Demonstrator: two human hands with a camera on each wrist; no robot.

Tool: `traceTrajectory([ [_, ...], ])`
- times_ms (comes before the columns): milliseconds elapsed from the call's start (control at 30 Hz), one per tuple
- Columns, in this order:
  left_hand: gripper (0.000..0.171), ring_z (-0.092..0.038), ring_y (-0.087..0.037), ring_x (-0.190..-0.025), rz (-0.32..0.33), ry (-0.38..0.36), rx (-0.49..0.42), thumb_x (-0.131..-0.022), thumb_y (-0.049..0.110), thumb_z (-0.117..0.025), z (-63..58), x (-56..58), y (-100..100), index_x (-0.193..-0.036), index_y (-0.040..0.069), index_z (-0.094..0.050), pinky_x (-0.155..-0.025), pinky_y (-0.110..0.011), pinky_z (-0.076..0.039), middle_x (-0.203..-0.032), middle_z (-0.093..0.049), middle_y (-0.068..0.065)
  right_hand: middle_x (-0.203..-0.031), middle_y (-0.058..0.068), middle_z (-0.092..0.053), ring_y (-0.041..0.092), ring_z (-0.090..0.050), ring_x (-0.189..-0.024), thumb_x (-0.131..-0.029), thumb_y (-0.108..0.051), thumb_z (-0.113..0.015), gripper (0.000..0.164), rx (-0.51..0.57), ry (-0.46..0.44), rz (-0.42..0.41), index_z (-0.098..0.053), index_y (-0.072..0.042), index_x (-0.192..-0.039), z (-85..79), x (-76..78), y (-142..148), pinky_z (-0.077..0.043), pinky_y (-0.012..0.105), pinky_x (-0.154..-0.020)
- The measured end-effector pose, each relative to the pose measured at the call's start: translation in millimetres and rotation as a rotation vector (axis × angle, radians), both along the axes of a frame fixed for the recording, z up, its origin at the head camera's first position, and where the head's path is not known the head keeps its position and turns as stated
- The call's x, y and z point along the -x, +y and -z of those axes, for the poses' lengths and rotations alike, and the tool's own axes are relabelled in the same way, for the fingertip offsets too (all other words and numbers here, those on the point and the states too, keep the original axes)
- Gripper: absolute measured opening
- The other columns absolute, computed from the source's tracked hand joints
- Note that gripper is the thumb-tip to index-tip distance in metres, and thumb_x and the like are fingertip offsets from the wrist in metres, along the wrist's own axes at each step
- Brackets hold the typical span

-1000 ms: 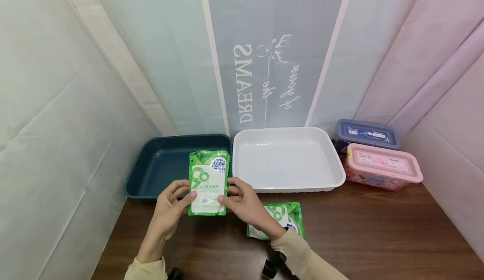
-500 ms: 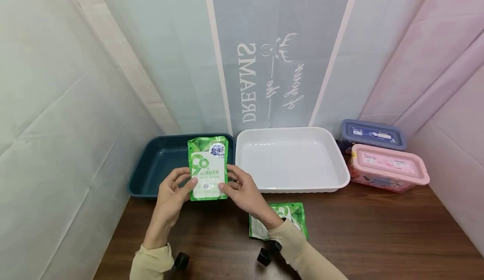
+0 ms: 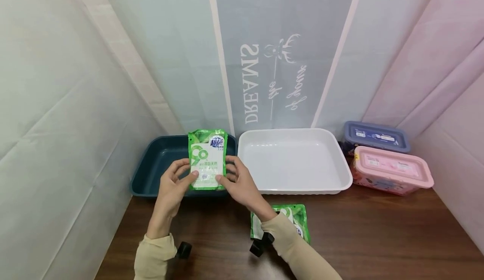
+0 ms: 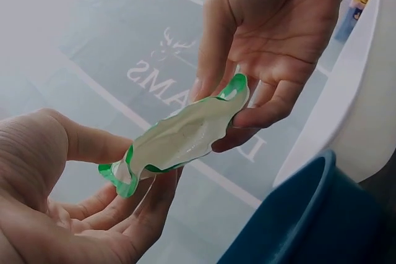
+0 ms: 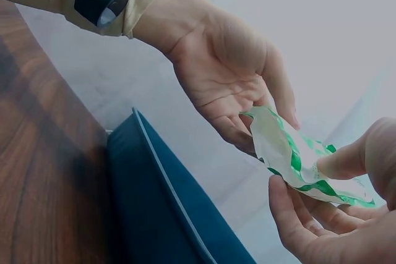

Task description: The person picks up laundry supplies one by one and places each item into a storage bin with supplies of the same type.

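A green and white pouch (image 3: 207,159) printed with a large "90" is held up before me, over the dark teal tray (image 3: 151,162). My left hand (image 3: 173,184) pinches its left edge, thumb on the front and fingers behind. On the opposite edge my right hand (image 3: 240,184) grips it the same way. In the left wrist view the pouch's bottom end (image 4: 185,133) faces the camera, bulging between both hands. A second green pouch (image 3: 300,215) lies on the table, partly covered by my right forearm.
A white tray (image 3: 295,192) stands right of the teal one. Farther right sit a pink lidded box (image 3: 393,168) and a blue lidded box (image 3: 378,136). Fabric walls (image 3: 280,2) enclose the brown wooden table (image 3: 363,233) at the back and sides.
Both hands have carried the pouch up and away from me, from the teal tray's near edge to over it. The second pouch stays on the table.
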State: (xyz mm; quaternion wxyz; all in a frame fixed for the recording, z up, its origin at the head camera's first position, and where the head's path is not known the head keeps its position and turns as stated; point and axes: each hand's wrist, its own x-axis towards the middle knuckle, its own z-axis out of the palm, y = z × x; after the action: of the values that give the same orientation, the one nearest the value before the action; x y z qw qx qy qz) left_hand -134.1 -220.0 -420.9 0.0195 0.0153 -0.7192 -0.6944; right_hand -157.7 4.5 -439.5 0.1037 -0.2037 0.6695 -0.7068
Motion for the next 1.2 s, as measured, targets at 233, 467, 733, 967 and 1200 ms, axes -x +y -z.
traceTrajectory([
  [233, 0.055, -0.077, -0.012, -0.099, 0.040, 0.021, 0.007, -0.104, 0.005, -0.067, -0.8, 11.3, -8.1, -0.154, 0.005, -0.045, -0.079, -0.028, -0.064, -0.148, -0.057, -0.021, -0.144, 0.025, -0.060, 0.038, -0.072, -0.115, -0.107, -0.006, -0.062, 0.063, 0.039, -0.032, 0.012, -0.032, -0.009, -0.162, -0.9, 14.6, -8.5, -0.066, 0.045, -0.083],
  [467, 0.060, -0.075, -0.010, -0.105, 0.053, 0.026, 0.055, -0.105, 0.006, -0.066, 3.6, 23.8, -10.6, -0.160, 0.006, -0.042, -0.089, -0.037, -0.065, -0.154, -0.053, -0.022, -0.140, 0.024, -0.063, 0.037, -0.073, -0.113, -0.107, -0.007, -0.062, 0.062, 0.054, -0.061, 0.045, -0.035, -0.009, -0.162, 2.3, 29.3, -14.1, -0.061, 0.064, -0.090],
  [733, 0.057, -0.069, -0.034, -0.127, 0.018, -0.042, 0.135, -0.108, 0.011, -0.064, 17.3, 34.8, -12.5, -0.161, 0.010, -0.043, -0.093, -0.035, -0.063, -0.159, -0.050, -0.018, -0.137, 0.021, -0.067, 0.037, -0.074, -0.115, -0.107, -0.015, -0.065, 0.059, -0.060, -0.076, 0.125, -0.041, -0.009, -0.161, 16.5, 38.4, -23.7, -0.060, 0.054, -0.091],
  [967, 0.056, -0.062, -0.045, -0.134, -0.016, -0.082, 0.182, -0.109, 0.011, -0.062, 22.6, 34.5, -14.3, -0.161, 0.010, -0.042, -0.091, -0.033, -0.063, -0.160, -0.048, -0.021, -0.134, 0.018, -0.067, 0.032, -0.074, -0.114, -0.108, -0.016, -0.064, 0.059, -0.106, -0.073, 0.115, -0.040, -0.008, -0.161, 28.1, 40.1, -32.1, -0.061, 0.039, -0.084],
  [1200, 0.056, -0.061, -0.045, -0.135, -0.010, -0.094, 0.195, -0.109, 0.012, -0.063, 28.2, 39.0, -14.8, -0.161, 0.010, -0.043, -0.097, -0.044, -0.062, -0.160, -0.048, -0.021, -0.135, 0.017, -0.067, 0.029, -0.076, -0.109, -0.108, -0.015, -0.064, 0.061, -0.149, -0.019, 0.131, -0.039, -0.006, -0.162, 36.5, 43.6, -34.0, -0.059, 0.033, -0.080],
])
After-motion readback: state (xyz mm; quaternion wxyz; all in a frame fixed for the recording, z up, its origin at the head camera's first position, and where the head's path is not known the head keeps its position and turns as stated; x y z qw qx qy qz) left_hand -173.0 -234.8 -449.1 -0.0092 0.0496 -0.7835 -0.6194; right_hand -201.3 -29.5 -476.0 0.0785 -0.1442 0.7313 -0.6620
